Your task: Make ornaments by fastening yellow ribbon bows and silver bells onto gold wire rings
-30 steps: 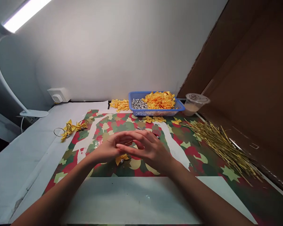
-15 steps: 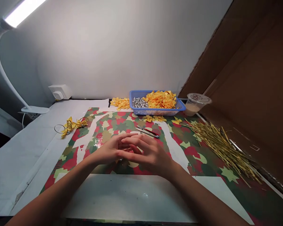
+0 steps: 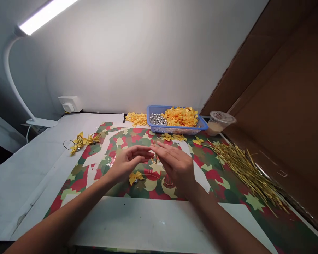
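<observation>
My left hand (image 3: 125, 162) and right hand (image 3: 176, 164) meet tip to tip in front of me, a gold wire (image 3: 154, 162) between them. It stands roughly upright across my fingertips: a thin end rises past them on the far side, a bent end hangs just below. My right fingers lie side by side, slanting over the wire; my left thumb and fingers curve toward it with a gap between them. I cannot tell which tips bear on it, since my right thumb is hidden. The wire's long axis runs across my fingers rather than along them, and neither hand is clearly nearer.

Closer to my body than the fingertips lies a yellow bow (image 3: 132, 177) with a silver bell (image 3: 136, 181), nearer my left hand. A thin strand (image 3: 151, 175) curves from it rightward, below my right fingers. Well to the right of my fingers lies the gold bundle (image 3: 249, 173).
</observation>
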`<state>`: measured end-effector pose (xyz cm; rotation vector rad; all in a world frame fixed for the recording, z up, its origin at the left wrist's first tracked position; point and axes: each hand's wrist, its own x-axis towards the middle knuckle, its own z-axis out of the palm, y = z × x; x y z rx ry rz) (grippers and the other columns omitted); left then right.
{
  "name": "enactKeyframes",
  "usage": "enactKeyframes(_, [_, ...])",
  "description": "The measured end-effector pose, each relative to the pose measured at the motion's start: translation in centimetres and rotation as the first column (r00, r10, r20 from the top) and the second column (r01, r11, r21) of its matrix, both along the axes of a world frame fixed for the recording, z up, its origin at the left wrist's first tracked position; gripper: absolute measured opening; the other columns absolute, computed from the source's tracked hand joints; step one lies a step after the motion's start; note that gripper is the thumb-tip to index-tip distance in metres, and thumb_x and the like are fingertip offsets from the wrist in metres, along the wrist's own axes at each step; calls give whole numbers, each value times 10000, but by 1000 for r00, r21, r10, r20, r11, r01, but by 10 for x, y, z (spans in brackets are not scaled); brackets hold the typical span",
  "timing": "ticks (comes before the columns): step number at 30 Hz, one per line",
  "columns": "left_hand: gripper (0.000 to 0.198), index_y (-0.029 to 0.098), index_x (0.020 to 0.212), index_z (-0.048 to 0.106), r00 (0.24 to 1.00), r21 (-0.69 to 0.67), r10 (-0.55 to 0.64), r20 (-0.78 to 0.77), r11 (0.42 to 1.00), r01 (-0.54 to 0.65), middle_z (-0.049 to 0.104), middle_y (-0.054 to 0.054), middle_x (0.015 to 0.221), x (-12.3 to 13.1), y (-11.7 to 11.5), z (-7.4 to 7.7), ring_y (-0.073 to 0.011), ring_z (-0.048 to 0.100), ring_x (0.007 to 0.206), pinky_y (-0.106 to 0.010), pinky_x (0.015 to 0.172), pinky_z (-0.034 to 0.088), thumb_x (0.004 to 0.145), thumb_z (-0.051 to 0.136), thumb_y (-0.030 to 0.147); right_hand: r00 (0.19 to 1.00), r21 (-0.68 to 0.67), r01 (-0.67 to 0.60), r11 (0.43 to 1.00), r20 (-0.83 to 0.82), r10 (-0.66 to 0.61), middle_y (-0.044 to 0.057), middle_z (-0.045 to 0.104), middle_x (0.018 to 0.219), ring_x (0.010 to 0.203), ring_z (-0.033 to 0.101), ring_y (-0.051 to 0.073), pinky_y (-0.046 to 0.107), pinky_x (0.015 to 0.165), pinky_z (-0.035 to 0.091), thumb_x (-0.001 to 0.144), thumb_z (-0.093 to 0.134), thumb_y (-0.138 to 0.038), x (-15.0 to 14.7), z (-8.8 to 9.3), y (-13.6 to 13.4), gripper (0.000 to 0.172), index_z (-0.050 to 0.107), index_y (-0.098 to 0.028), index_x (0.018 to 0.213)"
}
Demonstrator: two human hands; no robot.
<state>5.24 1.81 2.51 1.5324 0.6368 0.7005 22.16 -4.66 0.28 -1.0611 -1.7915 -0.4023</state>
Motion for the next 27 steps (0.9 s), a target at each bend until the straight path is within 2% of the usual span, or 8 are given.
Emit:
enactKeyframes(3, [190, 158, 898, 662, 991, 58, 134, 15, 989, -135, 723, -56, 837, 1, -4, 5, -182, 688, 818, -295, 752, 556, 790, 642, 313, 991, -12, -52, 999, -124, 50, 54, 735, 947, 916, 688, 196, 324, 781, 557, 885, 524, -46, 0, 0, 0, 327, 680, -241, 1097])
enactKeyframes(7, [214, 158, 810, 622, 980, 25, 197, 29, 980, -197, 695, -28, 796, 0, -5, 4, -161, 680, 783, -277, 753, 550, 717, 732, 316, 968, -37, -85, 996, -242, 73, 60, 642, 955, 798, 636, 154, 269, 605, 550, 897, 518, -89, -7, -2, -1, 307, 710, -285, 1036])
enactKeyframes(11, [325, 179, 874, 520, 971, -46, 234, 40, 972, -232, 662, -17, 905, -1, -6, -1, -159, 692, 764, -285, 724, 552, 697, 754, 319, 903, -67, -219, 973, -393, 176, 46, 659, 998, 825, 655, 152, 266, 652, 562, 895, 522, -106, -12, -6, -1, 310, 721, -303, 1029])
enactKeyframes(14, [445, 196, 937, 461, 955, -116, 294, 40, 951, -287, 621, -54, 1102, -2, -7, 1, -151, 699, 742, -298, 723, 552, 655, 788, 305, 886, -79, -254, 964, -418, 199, 35, 710, 957, 831, 680, 164, 281, 699, 565, 890, 527, -109, -13, -7, -1, 295, 726, -292, 1009])
enactKeyframes(16, [486, 193, 954, 462, 944, -143, 328, 18, 936, -323, 621, -72, 1130, -2, -7, 3, -154, 699, 751, -303, 735, 552, 629, 808, 294, 870, -90, -264, 960, -452, 196, 29, 727, 931, 821, 685, 171, 295, 714, 563, 872, 555, -108, -14, -6, -1, 266, 727, -282, 977])
enactKeyframes(19, [474, 168, 960, 515, 947, -169, 321, -25, 932, -320, 696, -49, 886, -2, -5, 5, -185, 697, 782, -322, 770, 550, 622, 816, 310, 834, -124, -283, 951, -522, 180, 14, 736, 857, 766, 681, 170, 301, 696, 559, 835, 610, -115, -17, -3, -1, 206, 717, -268, 923])
enactKeyframes(21, [417, 151, 915, 572, 954, -169, 297, -29, 940, -298, 708, -44, 794, -3, -5, 5, -197, 693, 800, -332, 797, 547, 624, 814, 327, 800, -158, -299, 941, -580, 157, 9, 733, 826, 745, 678, 164, 294, 682, 558, 824, 628, -127, -18, -3, -1, 166, 707, -255, 893])
enactKeyframes(27, [270, 156, 871, 684, 971, -119, 236, -23, 964, -237, 727, -53, 853, -3, -5, 1, -184, 683, 813, -316, 796, 550, 678, 778, 319, 632, -243, -355, 903, -774, 40, 17, 723, 800, 726, 695, 161, 275, 640, 579, 785, 687, -209, -19, -3, 2, 67, 666, -214, 848])
